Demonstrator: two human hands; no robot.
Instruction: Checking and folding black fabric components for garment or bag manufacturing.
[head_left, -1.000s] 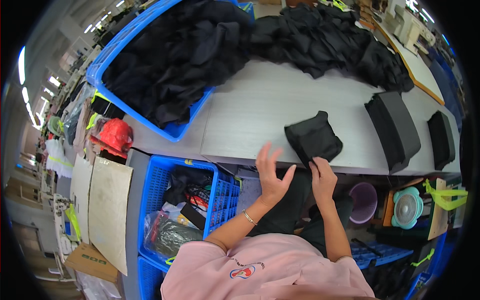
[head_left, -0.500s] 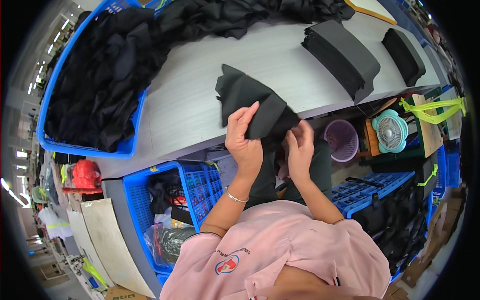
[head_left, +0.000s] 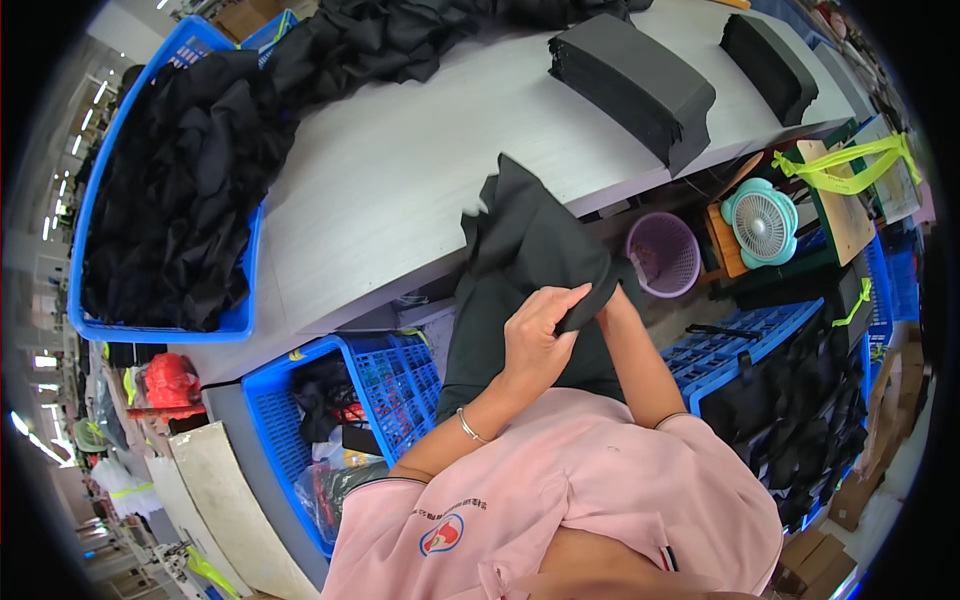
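Note:
A black fabric piece (head_left: pixel 535 235) hangs over my lap, its jagged upper end rising in front of the table edge. My left hand (head_left: pixel 540 330) is closed on the fabric's near edge, thumb and fingers pinching it. My right hand (head_left: pixel 613 305) reaches in under or inside the cloth; its fingers are hidden there, and only the wrist side shows. On the table beyond lie a thick stack of dark cut fabric pieces (head_left: pixel 635 85) and a narrower stack (head_left: pixel 768 65) to its right.
A blue basket (head_left: pixel 78 240) heaped with crumpled black cloth (head_left: pixel 180 190) sits at the left of the grey table (head_left: pixel 390 170). Lower down are another blue basket (head_left: pixel 395 385), a purple bin (head_left: pixel 665 255), a turquoise fan (head_left: pixel 762 222) and a blue crate (head_left: pixel 745 340) with black pieces.
Both hands have come nearer my body with the fabric. My right hand's fingers have gone out of sight into the cloth, and my left has moved to its near edge.

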